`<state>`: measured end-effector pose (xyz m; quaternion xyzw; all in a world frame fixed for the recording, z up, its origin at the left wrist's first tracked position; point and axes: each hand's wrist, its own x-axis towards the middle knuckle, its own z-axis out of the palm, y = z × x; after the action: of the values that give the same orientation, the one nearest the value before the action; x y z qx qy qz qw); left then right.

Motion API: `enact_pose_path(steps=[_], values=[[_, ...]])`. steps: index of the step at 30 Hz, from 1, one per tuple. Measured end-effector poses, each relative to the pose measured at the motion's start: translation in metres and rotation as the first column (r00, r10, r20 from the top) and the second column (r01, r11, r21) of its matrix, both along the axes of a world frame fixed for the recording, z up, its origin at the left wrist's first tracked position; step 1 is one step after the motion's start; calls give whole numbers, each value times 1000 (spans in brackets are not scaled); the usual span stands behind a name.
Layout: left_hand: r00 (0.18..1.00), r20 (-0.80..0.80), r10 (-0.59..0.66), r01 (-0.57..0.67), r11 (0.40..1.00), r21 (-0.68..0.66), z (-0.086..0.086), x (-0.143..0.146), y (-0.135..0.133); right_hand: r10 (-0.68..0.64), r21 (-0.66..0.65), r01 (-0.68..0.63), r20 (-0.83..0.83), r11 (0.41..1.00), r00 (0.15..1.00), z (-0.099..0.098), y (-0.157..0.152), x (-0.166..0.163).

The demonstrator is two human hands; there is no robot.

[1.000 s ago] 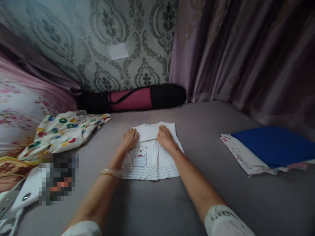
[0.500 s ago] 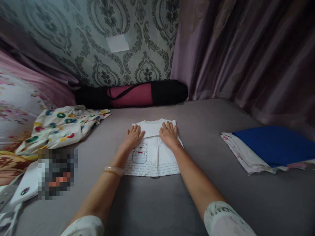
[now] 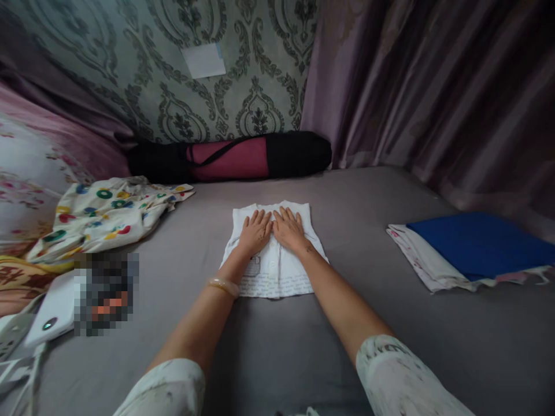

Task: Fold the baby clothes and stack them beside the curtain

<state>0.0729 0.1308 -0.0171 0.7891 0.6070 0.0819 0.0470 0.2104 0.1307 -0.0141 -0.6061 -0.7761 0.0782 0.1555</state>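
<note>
A small white sleeveless buttoned top (image 3: 295, 283) lies spread on the grey sheet, with lines of print along its hem and a bear drawing partly under my left wrist. My left hand (image 3: 255, 231) rests flat on the upper left of the top, fingers stretched out. Beside it, my right hand (image 3: 289, 230) lies flat on the upper right, its fingers pointing away from me. The two hands nearly meet at the middle, over the upper button line, which they cover. Neither one grips the cloth.
A black and red long bag (image 3: 229, 159) lies along the wall. To the left are a patterned garment (image 3: 117, 208) and a white power bank (image 3: 56, 306) with a cable, beside a blurred-out patch. A folded stack with blue cloth (image 3: 481, 242) lies right on the grey sheet (image 3: 347, 202).
Both hands have moved inward from the top's sides to its middle. The white folded band across the upper part no longer shows, and the neckline and shoulders lie flat. The view has tilted down slightly.
</note>
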Motion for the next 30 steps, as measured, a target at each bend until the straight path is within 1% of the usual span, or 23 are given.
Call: enact_pose_path(steps=[4, 6, 8, 10, 12, 15, 17, 21, 23, 25, 30], values=[[1000, -22, -3, 4, 1000, 12, 1, -6, -8, -14, 19, 15, -27, 1000, 1000, 0, -3, 1], [999, -53, -6, 8, 1000, 26, 1, -12, -18, -20, 16, 20, -33, 1000, 999, 1, -8, 2], [996, -84, -19, 23, 998, 54, 0, -21, -30, 3, 2, -3, -22, 1000, 1000, 1, -17, 6], [992, -108, -62, 71, 994, 85, 0, -30, -45, 67, -8, -67, -3, 998, 998, 3, -32, 12], [981, -117, -157, 169, 980, 104, 0, -40, -61, 170, -32, -169, 14, 985, 985, 6, -51, 22], [949, -91, -301, 309, 947, 88, 2, -54, -86, 344, -97, -340, 24, 935, 939, 12, -87, 41], [937, -60, -344, 347, 937, 47, 5, -62, -102, 427, -130, -421, 16, 898, 904, 16, -111, 53], [925, -7, -381, 380, 925, -17, 14, -74, -135, 522, -181, -515, -12, 838, 853, 23, -152, 69], [915, 25, -403, 404, 914, -38, 18, -74, -148, 554, -197, -549, -32, 812, 832, 27, -167, 71], [898, 63, -436, 439, 897, -48, 22, -67, -157, 570, -193, -570, -60, 799, 820, 30, -177, 69], [839, 158, -520, 528, 849, -6, 26, -44, -163, 624, -120, -630, -86, 768, 777, 39, -190, 56]])
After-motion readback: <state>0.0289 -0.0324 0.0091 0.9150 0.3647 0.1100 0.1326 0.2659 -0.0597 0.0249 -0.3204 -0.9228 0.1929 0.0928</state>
